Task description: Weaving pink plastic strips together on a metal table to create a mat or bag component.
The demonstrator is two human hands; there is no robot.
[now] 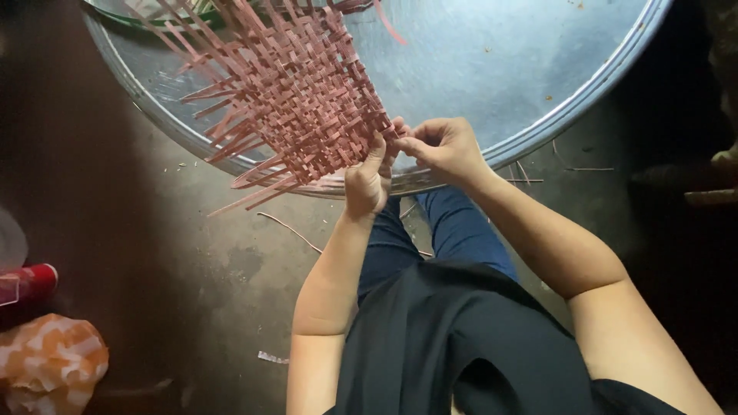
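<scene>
The left hand (367, 180) pinched the pink woven mat's (296, 88) near corner; the right hand (444, 147) nipped a strip beside it, the mat lying over the metal tray's (538, 123) near rim.

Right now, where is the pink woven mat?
In the head view, the pink woven mat sits upper left of centre, over the big round metal tray, its near edge pinched by the left hand and right hand.
</scene>
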